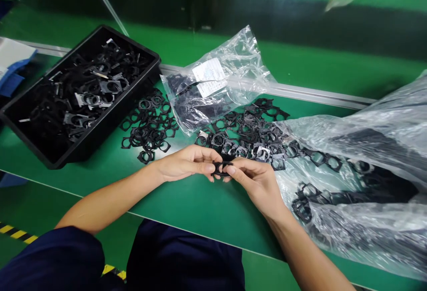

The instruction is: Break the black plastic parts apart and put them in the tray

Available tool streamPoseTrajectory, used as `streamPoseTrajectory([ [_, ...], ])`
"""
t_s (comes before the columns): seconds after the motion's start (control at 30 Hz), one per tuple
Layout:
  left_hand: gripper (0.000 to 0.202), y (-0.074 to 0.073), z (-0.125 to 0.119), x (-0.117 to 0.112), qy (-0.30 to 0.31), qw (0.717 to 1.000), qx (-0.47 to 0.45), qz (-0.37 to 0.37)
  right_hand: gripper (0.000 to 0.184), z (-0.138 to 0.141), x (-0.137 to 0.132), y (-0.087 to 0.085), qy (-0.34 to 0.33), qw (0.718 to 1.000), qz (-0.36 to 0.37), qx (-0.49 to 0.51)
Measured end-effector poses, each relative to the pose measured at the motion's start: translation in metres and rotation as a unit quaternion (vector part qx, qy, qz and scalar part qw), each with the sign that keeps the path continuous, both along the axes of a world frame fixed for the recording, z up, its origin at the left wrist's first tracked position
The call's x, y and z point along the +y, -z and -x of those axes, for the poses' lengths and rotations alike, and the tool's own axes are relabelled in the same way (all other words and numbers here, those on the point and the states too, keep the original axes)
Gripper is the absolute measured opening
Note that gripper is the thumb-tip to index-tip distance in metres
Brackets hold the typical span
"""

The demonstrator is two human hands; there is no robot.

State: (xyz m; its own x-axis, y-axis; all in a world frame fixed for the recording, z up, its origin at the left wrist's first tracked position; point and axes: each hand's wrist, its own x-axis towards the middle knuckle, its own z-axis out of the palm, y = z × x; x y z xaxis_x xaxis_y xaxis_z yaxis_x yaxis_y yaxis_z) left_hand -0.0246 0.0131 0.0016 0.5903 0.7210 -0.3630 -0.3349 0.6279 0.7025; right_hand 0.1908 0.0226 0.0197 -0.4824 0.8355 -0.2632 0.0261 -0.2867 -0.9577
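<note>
Right of the black bin (113,119), a small black part (218,165) is being pinched by the left hand (185,163) and the right hand (255,182), one at each end, its long axis being held crosswise between them, neither being nearer.

Bin (96,133) stands at left on bench (187,206), parts (91,99) inside. Right of it lies a first loose group (148,124); farther right, a second loose group (250,126). Small bag (238,66), part-filled, lies between and behind these, across far rail (300,91). Large bag (376,233) lies at right. Left hand (182,164) and right hand (258,182), held part (218,164) between, are nearer than both groups.
</note>
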Motion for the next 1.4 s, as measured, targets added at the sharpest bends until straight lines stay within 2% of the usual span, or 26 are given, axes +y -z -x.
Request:
streamPoseTrajectory([
  [0.23,0.039,0.004,-0.004,-0.002,-0.038,0.999,-0.002,0.024,0.034,0.001,-0.001,-0.002,0.010,1.000,-0.003,-0.018],
  [0.4,0.037,0.010,-0.009,-0.006,-0.095,0.995,0.029,0.016,0.029,0.001,-0.004,0.002,0.055,0.997,-0.048,-0.039],
  [0.5,0.045,0.009,-0.010,-0.007,-0.111,0.993,0.045,0.016,0.028,0.002,-0.005,0.004,0.064,0.994,-0.071,-0.061],
  [0.57,0.048,0.007,-0.010,-0.006,-0.108,0.993,0.044,0.011,0.030,0.002,-0.005,0.005,0.059,0.994,-0.069,-0.066],
  [0.77,0.033,0.002,-0.011,-0.004,-0.126,0.992,0.026,-0.008,0.029,0.002,-0.003,0.002,0.032,0.998,-0.027,-0.041],
  [1.07,0.036,0.003,-0.009,-0.005,-0.074,0.996,0.014,0.037,0.037,0.002,0.001,0.001,0.026,1.000,0.003,-0.011],
  [1.27,0.035,0.001,-0.010,-0.006,-0.047,0.998,-0.045,0.008,0.032,0.002,0.001,0.002,-0.008,0.999,0.032,0.040],
  [1.4,0.037,0.002,-0.010,-0.006,-0.043,0.998,-0.039,-0.009,0.025,0.002,-0.003,0.004,0.022,0.996,0.057,0.062],
])
